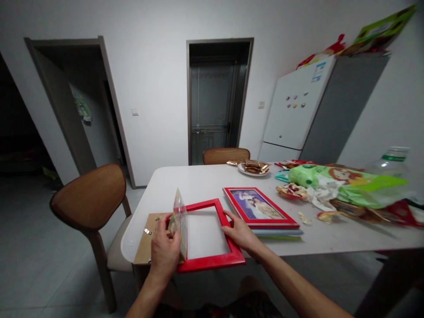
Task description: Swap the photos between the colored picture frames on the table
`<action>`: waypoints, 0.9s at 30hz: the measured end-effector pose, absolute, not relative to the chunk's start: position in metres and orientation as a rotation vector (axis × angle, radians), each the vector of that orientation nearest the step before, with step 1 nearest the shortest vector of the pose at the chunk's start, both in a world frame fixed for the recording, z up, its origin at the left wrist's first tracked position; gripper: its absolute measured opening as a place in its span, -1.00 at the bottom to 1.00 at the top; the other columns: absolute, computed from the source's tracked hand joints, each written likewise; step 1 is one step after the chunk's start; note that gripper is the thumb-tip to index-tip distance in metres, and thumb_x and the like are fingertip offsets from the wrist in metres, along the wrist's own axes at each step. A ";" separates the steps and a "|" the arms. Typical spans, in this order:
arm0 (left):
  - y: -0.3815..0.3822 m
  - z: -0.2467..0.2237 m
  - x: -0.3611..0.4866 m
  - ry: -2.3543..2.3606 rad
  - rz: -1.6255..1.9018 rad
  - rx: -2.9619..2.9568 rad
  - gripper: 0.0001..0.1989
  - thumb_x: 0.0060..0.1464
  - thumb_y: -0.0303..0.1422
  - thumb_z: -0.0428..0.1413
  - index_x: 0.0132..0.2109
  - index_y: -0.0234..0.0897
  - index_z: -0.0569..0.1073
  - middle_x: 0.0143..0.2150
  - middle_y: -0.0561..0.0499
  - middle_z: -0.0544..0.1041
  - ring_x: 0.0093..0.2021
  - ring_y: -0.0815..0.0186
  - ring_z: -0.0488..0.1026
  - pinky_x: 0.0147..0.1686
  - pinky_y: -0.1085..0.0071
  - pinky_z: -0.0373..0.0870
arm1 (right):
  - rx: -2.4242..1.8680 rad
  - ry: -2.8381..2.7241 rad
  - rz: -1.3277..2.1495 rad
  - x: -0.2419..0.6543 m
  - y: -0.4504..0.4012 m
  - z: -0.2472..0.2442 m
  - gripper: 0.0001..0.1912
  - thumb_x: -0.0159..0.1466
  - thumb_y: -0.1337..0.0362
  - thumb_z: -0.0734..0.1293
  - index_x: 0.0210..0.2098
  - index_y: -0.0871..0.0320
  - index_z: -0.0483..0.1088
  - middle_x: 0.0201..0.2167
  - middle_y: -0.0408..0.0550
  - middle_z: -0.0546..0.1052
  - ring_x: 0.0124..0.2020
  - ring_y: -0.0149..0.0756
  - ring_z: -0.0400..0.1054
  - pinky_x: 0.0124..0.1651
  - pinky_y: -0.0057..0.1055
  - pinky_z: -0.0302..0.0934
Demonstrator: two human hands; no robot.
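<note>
A: Where's the red frame, and what has each hand got?

B: Lower centre of the view, at the near edge of the table; the right hand grasps its right side; the left hand pinches a thin sheet, nearly upright by the frame's left side.

A: How best to handle that?

B: I'd grip the sheet by its edges, to avoid smudges; brace the frame so it can't slide; mind the backing board, lower left, whose metal clips might scratch.

Held red frame partly hidden, table cropped
</note>
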State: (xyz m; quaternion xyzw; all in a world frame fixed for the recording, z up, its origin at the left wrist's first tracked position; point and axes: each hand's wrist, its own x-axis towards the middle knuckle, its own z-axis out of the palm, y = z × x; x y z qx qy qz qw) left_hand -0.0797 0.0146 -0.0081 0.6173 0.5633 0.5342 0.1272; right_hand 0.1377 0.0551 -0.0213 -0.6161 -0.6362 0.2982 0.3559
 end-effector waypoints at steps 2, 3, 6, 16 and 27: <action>0.014 -0.017 -0.102 1.786 1.522 1.618 -0.62 -0.11 -0.39 -0.01 -0.06 -0.25 0.22 -0.19 -0.05 0.43 -0.23 0.22 0.41 -0.26 0.34 0.34 | -1.699 -1.770 0.549 0.142 0.058 -0.032 -0.47 0.02 0.37 0.17 0.02 0.31 0.20 -0.35 0.03 0.48 -0.37 -0.32 0.35 -0.29 -0.45 0.17; 0.014 -0.024 -0.112 1.841 1.482 1.566 -0.61 -0.12 -0.37 0.00 -0.06 -0.25 0.22 -0.19 -0.05 0.44 -0.25 0.22 0.42 -0.26 0.33 0.34 | -1.736 -1.814 0.465 0.143 0.059 -0.037 -0.49 0.03 0.36 0.17 0.00 0.31 0.22 -0.27 0.07 0.47 -0.29 -0.29 0.34 -0.22 -0.44 0.15; 0.012 -0.047 -0.132 1.929 1.345 1.576 -0.63 -0.10 -0.30 -0.01 -0.08 -0.27 0.23 -0.16 -0.08 0.43 -0.25 0.19 0.43 -0.26 0.29 0.33 | -1.806 -1.898 0.307 0.144 0.059 -0.047 -0.53 0.06 0.33 0.15 -0.01 0.25 0.25 -0.13 0.08 0.42 -0.15 -0.25 0.30 -0.11 -0.42 0.10; 0.002 -0.058 -0.134 2.081 0.995 2.001 -0.70 0.00 -0.23 -0.09 -0.15 -0.28 0.33 -0.24 -0.09 0.44 -0.15 0.14 0.36 -0.14 0.20 0.25 | -1.902 -2.052 0.075 0.137 0.055 -0.050 -0.62 0.10 0.31 0.14 -0.09 0.23 0.30 -0.26 0.10 0.40 -0.23 -0.23 0.29 -0.20 -0.42 0.11; 0.006 -0.069 -0.136 2.067 1.084 2.115 -0.69 -0.02 -0.28 -0.07 -0.13 -0.31 0.34 -0.07 -0.15 0.38 -0.03 0.12 0.28 -0.05 0.16 0.21 | -1.830 -2.048 0.057 0.136 0.053 -0.051 -0.63 0.08 0.33 0.16 -0.12 0.23 0.33 -0.21 0.11 0.37 -0.18 -0.21 0.25 -0.13 -0.36 0.09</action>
